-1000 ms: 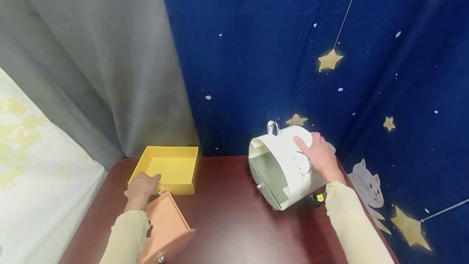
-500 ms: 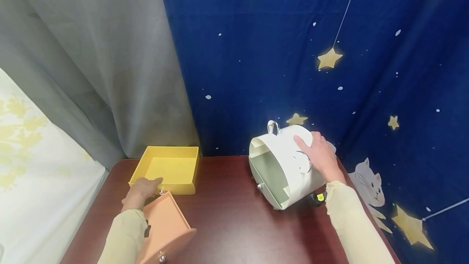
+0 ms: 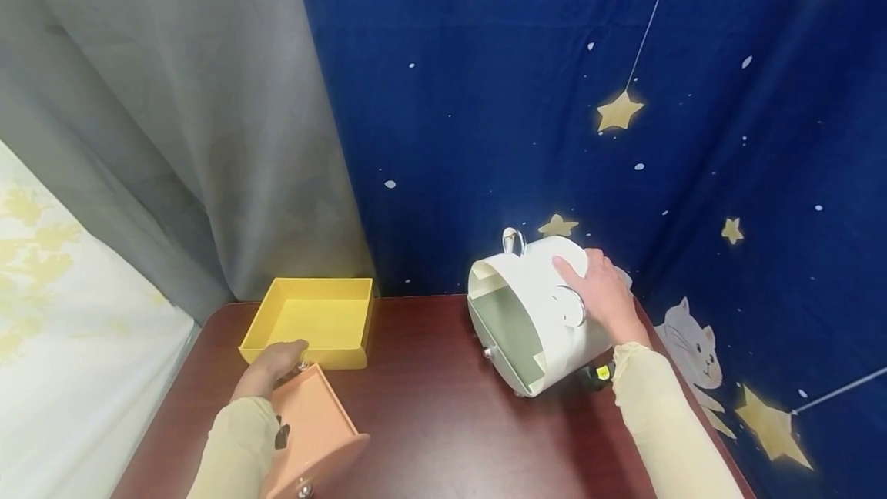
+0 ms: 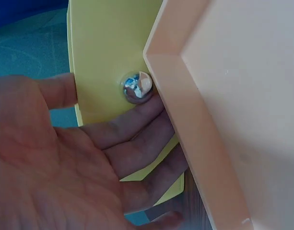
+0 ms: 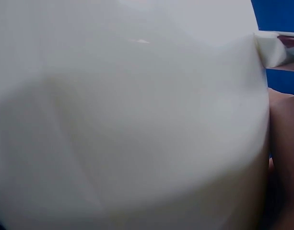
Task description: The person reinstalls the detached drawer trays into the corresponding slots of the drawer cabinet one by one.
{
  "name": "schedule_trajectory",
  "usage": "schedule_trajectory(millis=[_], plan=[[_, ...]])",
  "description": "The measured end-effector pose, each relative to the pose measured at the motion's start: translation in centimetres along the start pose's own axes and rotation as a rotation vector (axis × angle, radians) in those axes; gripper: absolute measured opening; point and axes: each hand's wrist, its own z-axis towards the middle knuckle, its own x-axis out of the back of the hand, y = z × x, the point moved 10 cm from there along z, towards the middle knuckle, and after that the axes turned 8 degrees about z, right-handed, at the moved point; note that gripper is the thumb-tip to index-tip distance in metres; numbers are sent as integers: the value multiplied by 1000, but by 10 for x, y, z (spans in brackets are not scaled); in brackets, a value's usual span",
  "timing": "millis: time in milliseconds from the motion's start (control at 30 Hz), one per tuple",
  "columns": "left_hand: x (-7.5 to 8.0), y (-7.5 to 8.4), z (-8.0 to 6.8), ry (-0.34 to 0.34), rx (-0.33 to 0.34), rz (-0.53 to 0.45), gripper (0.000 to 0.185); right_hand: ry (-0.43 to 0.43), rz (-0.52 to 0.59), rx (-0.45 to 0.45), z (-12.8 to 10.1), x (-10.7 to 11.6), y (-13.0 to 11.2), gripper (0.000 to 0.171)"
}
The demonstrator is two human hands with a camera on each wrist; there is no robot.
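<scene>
Fingers (image 4: pixel 137 125) touching yellow drawer (image 3: pixel 315 322), unlabelled

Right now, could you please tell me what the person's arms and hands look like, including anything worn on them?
Both arms are covered by long, close-fitting pale yellow sleeves ending at the wrists. The left hand and right hand are bare, with no gloves. A small dark device sits at the left wrist, and a dark one with a yellow-green spot at the right wrist.

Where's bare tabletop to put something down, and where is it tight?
Widest bare patch: the table between the orange drawer and the white cabinet, running to the near edge. A strip also lies open between the yellow drawer and the cabinet. Crowded: the left hand where the two drawers meet; the right hand on the cabinet.
</scene>
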Motion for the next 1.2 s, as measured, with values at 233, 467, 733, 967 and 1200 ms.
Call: schedule_trajectory(millis=[233, 467, 733, 967, 1200], plan=[[2, -4, -3, 36, 45, -33, 56, -1, -2, -11, 1, 1, 1, 110], [10, -7, -11, 58, 70, 33, 79, 3, 3, -7, -1, 2, 0, 109], [16, -11, -13, 97, 99, -3, 77, 4, -2, 3, -2, 1, -1, 108], [23, -13, -16, 144, 107, -31, 70, 3, -3, 5, -3, 2, -3, 108], [30, -12, -19, 191, 130, -44, 68, 7, -7, 4, -2, 2, -3, 108]])
